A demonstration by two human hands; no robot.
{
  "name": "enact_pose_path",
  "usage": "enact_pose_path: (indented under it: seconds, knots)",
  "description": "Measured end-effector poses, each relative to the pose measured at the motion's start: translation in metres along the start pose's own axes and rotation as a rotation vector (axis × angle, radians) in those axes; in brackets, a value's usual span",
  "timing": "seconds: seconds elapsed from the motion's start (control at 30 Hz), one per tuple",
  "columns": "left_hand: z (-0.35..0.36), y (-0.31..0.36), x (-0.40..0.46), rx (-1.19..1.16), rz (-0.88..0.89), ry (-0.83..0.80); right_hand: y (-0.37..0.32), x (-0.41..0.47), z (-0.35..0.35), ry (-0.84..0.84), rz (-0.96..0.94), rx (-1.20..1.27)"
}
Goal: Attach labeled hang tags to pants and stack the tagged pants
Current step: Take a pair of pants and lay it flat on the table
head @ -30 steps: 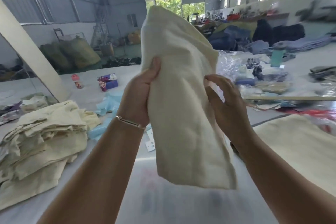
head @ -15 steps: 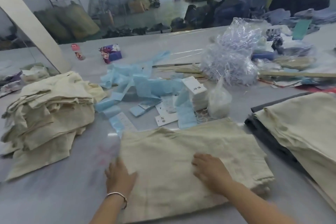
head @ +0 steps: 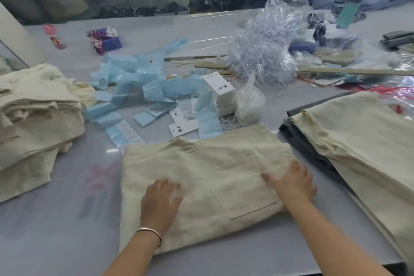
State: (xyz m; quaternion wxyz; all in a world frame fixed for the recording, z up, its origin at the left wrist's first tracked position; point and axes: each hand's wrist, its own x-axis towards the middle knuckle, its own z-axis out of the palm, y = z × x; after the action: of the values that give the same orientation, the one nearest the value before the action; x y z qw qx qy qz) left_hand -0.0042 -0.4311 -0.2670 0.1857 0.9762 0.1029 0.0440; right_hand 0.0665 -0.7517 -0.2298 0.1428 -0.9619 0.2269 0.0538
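A folded pair of cream pants [head: 206,177] lies flat on the grey table [head: 56,231] in front of me, back pocket facing up. My left hand [head: 160,199] rests palm down on its left half, fingers spread. My right hand [head: 291,182] presses flat on the right edge near the pocket. A stack of white hang tags [head: 220,89] with black lettering stands just beyond the pants, with loose tags [head: 182,129] beside it. A rumpled pile of cream pants [head: 35,116] sits at the left. Another stack of cream pants [head: 358,141] lies at the right.
Blue backing strips [head: 134,83] are strewn behind the pants. A clear bag of plastic fasteners [head: 264,51] and a small white bag [head: 248,101] stand farther back. A wooden stick [head: 347,71] lies at the right. Dark fabric [head: 300,139] sits under the right stack.
The pants were held up in the air by both hands; they now lie flat on the table. Both hands have spread apart over the cloth, the right one sliding to the right edge.
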Motion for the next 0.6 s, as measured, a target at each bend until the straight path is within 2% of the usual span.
enact_pose_path:
  seconds: [0.07,0.13,0.23,0.3,0.37,0.47,0.6]
  knots:
    - [0.000,0.006,0.000,-0.014,0.021,-0.040,0.003,0.004,-0.006,-0.015,0.036,0.097]
    - [0.002,0.012,0.000,-0.042,0.051,-0.078,-0.001,0.004,-0.010,0.015,-0.009,0.187]
    - [0.004,0.031,-0.001,-0.236,0.131,-0.127,-0.018,-0.010,-0.015,0.138,-0.209,0.280]
    - [0.003,0.050,-0.002,-0.468,0.141,-0.157,-0.035,-0.030,-0.009,0.133,-0.359,0.363]
    - [0.001,0.072,0.000,-0.732,0.056,-0.216,-0.049,-0.053,0.000,0.068,-0.521,0.454]
    - [0.000,0.100,0.008,-1.058,-0.094,-0.386,-0.060,-0.076,0.009,-0.067,-0.700,0.590]
    - [0.004,0.111,0.020,-1.073,-0.174,-0.363,-0.059,-0.082,0.012,-0.259,-0.648,0.572]
